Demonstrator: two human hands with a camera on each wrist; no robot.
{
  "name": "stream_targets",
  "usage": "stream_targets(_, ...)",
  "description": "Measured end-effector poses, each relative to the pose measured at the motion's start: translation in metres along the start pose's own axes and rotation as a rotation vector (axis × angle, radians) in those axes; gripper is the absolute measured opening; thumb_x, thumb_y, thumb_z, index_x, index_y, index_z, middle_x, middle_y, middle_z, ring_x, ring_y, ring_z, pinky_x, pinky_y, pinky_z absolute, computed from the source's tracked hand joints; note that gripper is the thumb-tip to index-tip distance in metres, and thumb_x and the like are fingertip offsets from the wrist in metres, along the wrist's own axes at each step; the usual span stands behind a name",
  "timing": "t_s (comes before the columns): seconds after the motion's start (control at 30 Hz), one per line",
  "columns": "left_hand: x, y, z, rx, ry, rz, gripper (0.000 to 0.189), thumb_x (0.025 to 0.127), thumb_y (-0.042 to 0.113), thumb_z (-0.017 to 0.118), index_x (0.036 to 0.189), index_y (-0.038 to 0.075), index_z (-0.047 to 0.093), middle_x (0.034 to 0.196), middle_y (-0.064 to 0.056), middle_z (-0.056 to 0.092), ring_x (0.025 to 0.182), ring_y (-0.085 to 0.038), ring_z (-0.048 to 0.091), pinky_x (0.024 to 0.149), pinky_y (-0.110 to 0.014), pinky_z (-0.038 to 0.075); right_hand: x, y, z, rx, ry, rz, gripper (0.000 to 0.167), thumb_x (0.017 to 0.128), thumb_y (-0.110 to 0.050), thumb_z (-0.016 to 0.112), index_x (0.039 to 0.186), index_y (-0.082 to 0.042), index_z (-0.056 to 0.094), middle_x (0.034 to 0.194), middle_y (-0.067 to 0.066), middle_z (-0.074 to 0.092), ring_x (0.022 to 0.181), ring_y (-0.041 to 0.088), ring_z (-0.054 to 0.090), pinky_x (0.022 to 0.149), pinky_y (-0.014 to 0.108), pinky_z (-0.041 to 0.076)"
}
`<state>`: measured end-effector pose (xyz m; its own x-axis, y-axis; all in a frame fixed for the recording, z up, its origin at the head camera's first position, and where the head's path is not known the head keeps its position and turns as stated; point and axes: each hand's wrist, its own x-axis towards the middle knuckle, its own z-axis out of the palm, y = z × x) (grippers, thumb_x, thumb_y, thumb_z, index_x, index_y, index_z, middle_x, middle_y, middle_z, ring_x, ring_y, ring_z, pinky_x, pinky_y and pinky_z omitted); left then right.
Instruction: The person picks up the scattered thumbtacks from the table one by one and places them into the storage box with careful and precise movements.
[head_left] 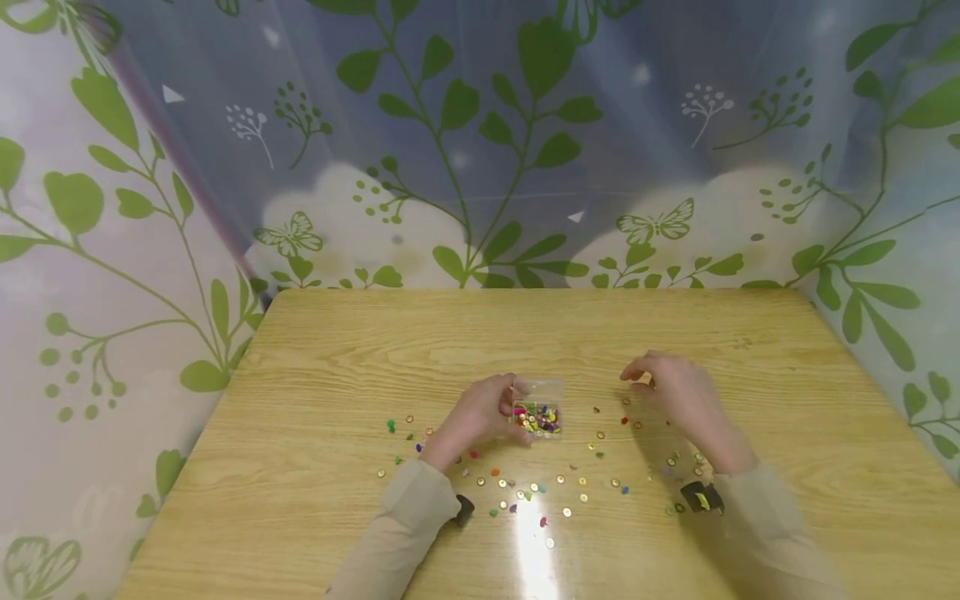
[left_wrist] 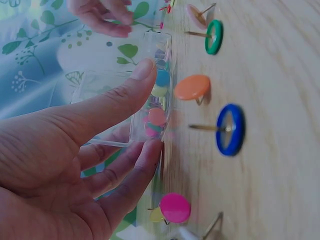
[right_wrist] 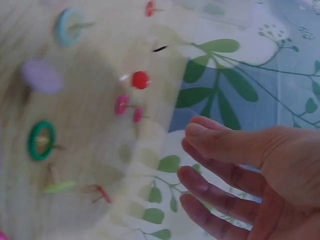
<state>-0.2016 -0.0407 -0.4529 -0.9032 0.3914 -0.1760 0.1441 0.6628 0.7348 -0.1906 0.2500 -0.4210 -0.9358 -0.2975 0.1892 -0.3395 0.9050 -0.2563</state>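
Left hand (head_left: 477,412) grips a clear box (head_left: 555,436), thumb at its near left corner, fingers up by the lid. Right hand (head_left: 686,400) hangs over the wood, fingers loosely bent, nothing visible in them from where I stand; well apart from the box, off to its right. Beige sleeves (head_left: 408,504) nearest me, a dark strap (head_left: 464,510) at each wrist. Loose pins scattered in front of the box and to both sides: pink pin (head_left: 543,522) near the glare, orange pin (head_left: 495,472) a bit farther, blue pin (left_wrist: 230,130) lying point-up beside the left hand. Box sits mid-table, lid (head_left: 546,388) up at the far side, mixed pins inside; whether it rests on the table (head_left: 420,333) or is slightly lifted, can't tell. Farthest: cloth (head_left: 510,192) with green leaves and butterflies, behind the table edge.
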Motion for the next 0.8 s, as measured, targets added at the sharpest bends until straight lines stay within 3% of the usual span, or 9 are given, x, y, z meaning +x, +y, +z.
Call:
stream_targets(0.13,0.0,0.0,-0.001,-0.008,0.0,-0.002,0.069,0.064,0.019,0.096,0.125,0.015,0.064,0.106,0.0,0.064,0.094,-0.016,0.059,0.085,-0.033,0.053,0.002,0.007,0.005,-0.01,-0.089,0.017,0.009,0.085,-0.01,0.08,0.094,-0.011,0.077,0.089,0.003,0.075,0.057,0.01,0.056,0.045,0.027,0.041)
stream_targets(0.33,0.0,0.0,0.0,-0.01,-0.005,0.002,0.068,0.064,0.02,0.096,0.124,0.015,0.064,0.106,-0.001,0.064,0.093,-0.016,0.058,0.084,-0.033,0.053,0.003,0.01,0.014,0.017,-0.171,0.064,0.005,0.085,-0.013,0.08,0.087,-0.015,0.077,0.086,0.001,0.075,0.07,0.016,0.065,0.059,0.035,0.053)
stream_targets(0.53,0.0,-0.001,0.001,-0.002,-0.006,0.005,0.068,0.065,0.022,0.096,0.124,0.016,0.064,0.105,0.0,0.063,0.093,-0.015,0.058,0.083,-0.031,0.053,0.002,0.01,0.019,0.012,-0.139,0.074,0.007,0.084,-0.013,0.082,0.081,-0.015,0.075,0.08,0.001,0.074,0.061,0.012,0.061,0.053,0.031,0.049)
stream_targets(0.8,0.0,-0.002,0.0,0.004,0.0,0.023,0.068,0.065,0.021,0.096,0.125,0.015,0.064,0.104,0.0,0.064,0.093,-0.016,0.059,0.084,-0.034,0.053,0.0,0.013,0.021,0.049,-0.135,0.097,0.011,0.082,-0.016,0.083,0.08,-0.013,0.073,0.078,0.001,0.073,0.063,0.013,0.061,0.057,0.033,0.05)
